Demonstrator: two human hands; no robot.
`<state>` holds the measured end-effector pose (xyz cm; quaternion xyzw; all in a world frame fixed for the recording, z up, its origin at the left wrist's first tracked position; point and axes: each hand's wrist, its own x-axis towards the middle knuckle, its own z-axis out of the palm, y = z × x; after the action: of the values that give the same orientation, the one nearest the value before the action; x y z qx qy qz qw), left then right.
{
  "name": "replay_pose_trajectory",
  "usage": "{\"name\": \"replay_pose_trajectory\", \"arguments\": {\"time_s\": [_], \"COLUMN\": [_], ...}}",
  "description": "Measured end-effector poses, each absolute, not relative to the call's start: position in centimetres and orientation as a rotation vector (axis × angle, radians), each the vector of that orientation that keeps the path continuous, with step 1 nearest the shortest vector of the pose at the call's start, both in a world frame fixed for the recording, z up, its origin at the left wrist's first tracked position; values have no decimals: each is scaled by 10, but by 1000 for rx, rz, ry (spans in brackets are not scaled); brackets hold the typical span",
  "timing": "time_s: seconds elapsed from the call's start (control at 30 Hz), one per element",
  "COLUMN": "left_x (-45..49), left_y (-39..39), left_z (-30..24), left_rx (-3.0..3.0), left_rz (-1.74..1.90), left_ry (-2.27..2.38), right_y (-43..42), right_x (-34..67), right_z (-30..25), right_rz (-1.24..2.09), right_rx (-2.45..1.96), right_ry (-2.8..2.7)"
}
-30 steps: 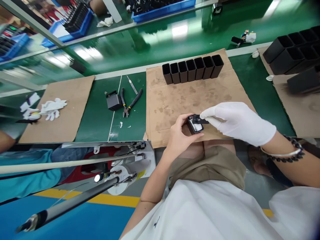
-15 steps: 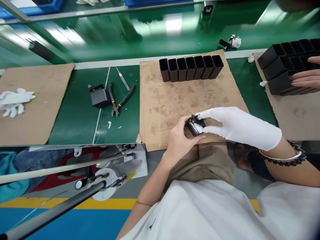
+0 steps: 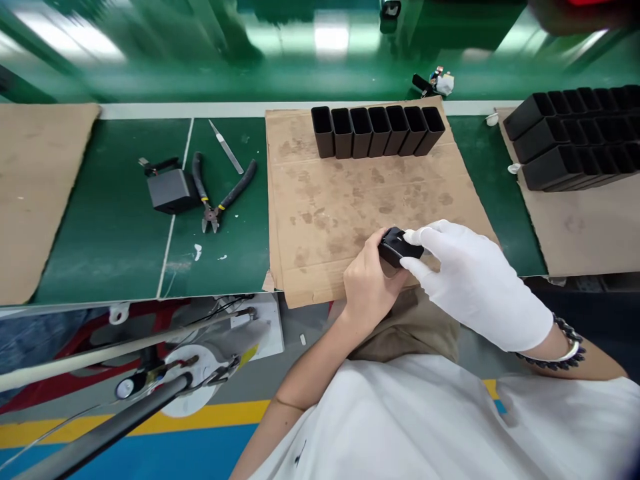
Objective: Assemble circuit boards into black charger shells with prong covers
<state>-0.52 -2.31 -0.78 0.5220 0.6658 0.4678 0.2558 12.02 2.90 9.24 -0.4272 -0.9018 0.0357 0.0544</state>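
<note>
My bare left hand [image 3: 370, 283] is closed around a small black plastic box [image 3: 399, 247], held above the near part of the cardboard sheet [image 3: 340, 220]. A black cover shows across the box's upper end, and its inside is hidden. My right hand [image 3: 450, 273], in a white glove, grips the right end of that box between thumb and fingers. Farther back on the cardboard, several open black cases [image 3: 377, 133] stand side by side in a row, touching each other.
To the left lie side cutters [image 3: 213, 212] with spread handles, a pointed metal tool [image 3: 227, 148] and another black box [image 3: 173, 190] with a short cable. Several rows of black cases [image 3: 550, 167] stand at right. Behind the cardboard lies a small wired part [image 3: 440, 83].
White material and red wire showed inside the box before; now a black cover hides them. My right hand stays on the box. The other person's hand at right has left view.
</note>
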Motion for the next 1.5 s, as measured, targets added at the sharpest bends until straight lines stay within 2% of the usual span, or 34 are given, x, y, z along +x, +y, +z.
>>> {"name": "replay_pose_trajectory", "arguments": {"time_s": [0.13, 0.37, 0.5, 0.73, 0.9, 1.0, 1.17, 1.27, 1.37, 1.5], "left_x": [-5, -6, -6, -21, -31, -31, -34, -38, -43, -49], "left_y": [-25, -26, -25, -26, -29, -29, -28, -27, -24, -18], "left_z": [-9, -24, -28, -13, -10, -12, -12, -7, -1, -1], "left_rx": [1427, 1739, 1749, 1611, 1425, 1421, 1437, 1513, 1689, 2096], "left_rz": [1245, 1469, 1430, 1358, 1539, 1596, 1554, 1489, 1379, 1245], "left_ry": [1807, 1742, 1785, 1581, 1398, 1446, 1457, 1420, 1400, 1507], "right_y": [30, 19, 16, 28, 30, 35, 37, 35, 36, 38], "right_x": [116, 125, 125, 129, 138, 138, 140, 141, 140, 138], "right_z": [91, 55, 36, 41, 53, 43, 42, 39, 28, 23], "right_rz": [28, 353, 427, 294, 235, 231, 209, 336, 475, 483], "right_rx": [-1335, -1128, -1126, -998, -1222, -1164, -1062, -1021, -999, -1031], "right_ry": [-2735, -2255, -2223, -2294, -2213, -2233, -2223, -2255, -2296, -2297]}}
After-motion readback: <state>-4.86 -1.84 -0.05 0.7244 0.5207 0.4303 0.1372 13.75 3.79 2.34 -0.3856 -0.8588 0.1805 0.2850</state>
